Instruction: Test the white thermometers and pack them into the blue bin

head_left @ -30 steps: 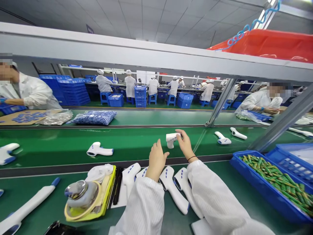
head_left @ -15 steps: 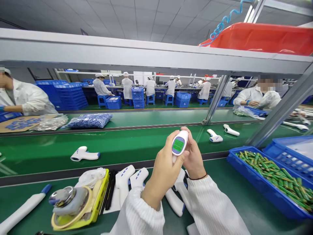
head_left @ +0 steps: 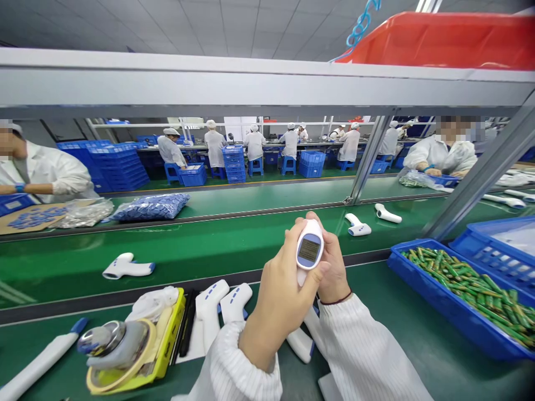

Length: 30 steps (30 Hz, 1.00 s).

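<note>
Both my hands are wrapped round one white infrared thermometer (head_left: pixel 309 252), held up above the bench with its screen facing me. The screen is dark grey with lines too small to read. My left hand (head_left: pixel 282 275) grips the near left side, its thumb below the screen. My right hand (head_left: pixel 333 267) closes round the right and far side, so part of the handle is hidden. Beneath my forearms lie more white thermometers, partly covered by my sleeves. Left of them, two upright-lying thermometers (head_left: pixel 209 309) with blue buttons rest beside a black pen (head_left: pixel 188 323).
A yellow tray (head_left: pixel 169 340) holds tape and a metal-topped bottle. At right stands a blue bin (head_left: pixel 438 295) of green cylindrical pieces. Beyond the bench edge, a green conveyor belt (head_left: pixel 225 245) carries several thermometers. A metal shelf (head_left: pixel 251 83) crosses above; co-workers sit beyond.
The thermometer's screen has gone from lit green to dark grey. Thermometers on the belt have shifted left. My hands keep their hold, and the view has moved slightly.
</note>
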Available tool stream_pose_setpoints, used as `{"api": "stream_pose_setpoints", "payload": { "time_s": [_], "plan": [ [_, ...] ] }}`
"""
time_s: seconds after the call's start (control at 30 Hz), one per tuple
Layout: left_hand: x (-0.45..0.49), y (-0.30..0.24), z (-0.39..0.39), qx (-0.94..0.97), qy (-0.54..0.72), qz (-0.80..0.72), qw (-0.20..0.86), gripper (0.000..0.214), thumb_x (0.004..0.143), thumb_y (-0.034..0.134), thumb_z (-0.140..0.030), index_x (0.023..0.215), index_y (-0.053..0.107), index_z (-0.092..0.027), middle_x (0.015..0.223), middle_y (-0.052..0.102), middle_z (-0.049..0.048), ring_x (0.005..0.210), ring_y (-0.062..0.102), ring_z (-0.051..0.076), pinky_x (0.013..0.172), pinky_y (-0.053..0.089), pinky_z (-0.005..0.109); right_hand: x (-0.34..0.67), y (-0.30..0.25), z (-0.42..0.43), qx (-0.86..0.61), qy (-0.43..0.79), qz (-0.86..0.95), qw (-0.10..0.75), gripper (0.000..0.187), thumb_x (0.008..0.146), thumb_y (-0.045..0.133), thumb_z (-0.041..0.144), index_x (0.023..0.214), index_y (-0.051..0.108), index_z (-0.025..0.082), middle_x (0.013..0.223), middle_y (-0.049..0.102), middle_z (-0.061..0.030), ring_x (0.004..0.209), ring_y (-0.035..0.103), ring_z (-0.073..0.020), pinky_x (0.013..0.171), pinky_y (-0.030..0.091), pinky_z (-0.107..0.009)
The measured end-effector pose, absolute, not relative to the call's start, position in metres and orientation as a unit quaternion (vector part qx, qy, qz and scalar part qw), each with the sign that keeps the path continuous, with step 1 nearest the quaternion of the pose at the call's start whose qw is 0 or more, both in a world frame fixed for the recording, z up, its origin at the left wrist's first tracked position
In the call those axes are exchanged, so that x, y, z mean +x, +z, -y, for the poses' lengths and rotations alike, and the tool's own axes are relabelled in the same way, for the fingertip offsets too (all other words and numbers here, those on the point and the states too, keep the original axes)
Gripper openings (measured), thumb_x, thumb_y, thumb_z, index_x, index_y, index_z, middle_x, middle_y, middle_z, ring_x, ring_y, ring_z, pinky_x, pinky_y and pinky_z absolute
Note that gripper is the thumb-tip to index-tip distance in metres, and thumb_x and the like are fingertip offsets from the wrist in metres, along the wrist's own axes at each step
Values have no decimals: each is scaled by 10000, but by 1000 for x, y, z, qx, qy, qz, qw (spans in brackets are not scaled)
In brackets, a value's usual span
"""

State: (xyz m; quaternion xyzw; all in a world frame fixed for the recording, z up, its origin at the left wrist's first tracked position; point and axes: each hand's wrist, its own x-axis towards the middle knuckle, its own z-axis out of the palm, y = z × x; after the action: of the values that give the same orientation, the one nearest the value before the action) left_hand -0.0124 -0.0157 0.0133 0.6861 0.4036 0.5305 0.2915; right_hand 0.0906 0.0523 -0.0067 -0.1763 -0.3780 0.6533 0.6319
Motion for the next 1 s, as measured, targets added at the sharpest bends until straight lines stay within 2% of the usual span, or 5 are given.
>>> {"api": "stream_pose_setpoints", "payload": {
  "time_s": [0.43,0.6,0.73,0.87,1.0],
  "plan": [
    [-10,12,17,669,531,-440,277,551,925,561,-361,1439,363,-338,1384,570,39,1124,627,242,942,480,338,88,-10,-54,-206,647,395,618,309,865,554,409,1154,606,312,943,664,25,808,644,-171,742,539,-311],
    [-11,9,7,607,611,-434,265,468,904,589,-325,1358,484,-288,1372,556,71,1202,569,239,1003,454,336,87,-10,-55,-231,562,499,618,462,904,538,461,1344,510,321,1216,625,-18,979,633,-189,824,527,-319],
    [-29,8,-16,306,765,-364,435,430,937,477,-268,1364,423,-253,1113,662,61,765,666,136,696,541,237,77,-11,-46,-210,350,693,594,547,861,641,486,1361,539,289,1558,344,-53,1219,519,-231,906,480,-327],
    [-52,10,-31,52,734,-299,607,310,960,315,-250,1065,566,-101,667,576,9,474,548,78,495,477,154,58,-16,-32,-115,379,786,475,423,902,561,571,1009,720,193,1230,675,-93,1086,606,-208,938,449,-337],
    [-65,4,-35,8,703,-289,650,309,954,289,-226,881,562,-99,584,524,-10,445,538,57,476,480,111,45,-22,-25,-120,415,727,534,391,927,537,543,918,716,195,1056,743,-70,1040,641,-187,1040,395,-344]
  ]
}}
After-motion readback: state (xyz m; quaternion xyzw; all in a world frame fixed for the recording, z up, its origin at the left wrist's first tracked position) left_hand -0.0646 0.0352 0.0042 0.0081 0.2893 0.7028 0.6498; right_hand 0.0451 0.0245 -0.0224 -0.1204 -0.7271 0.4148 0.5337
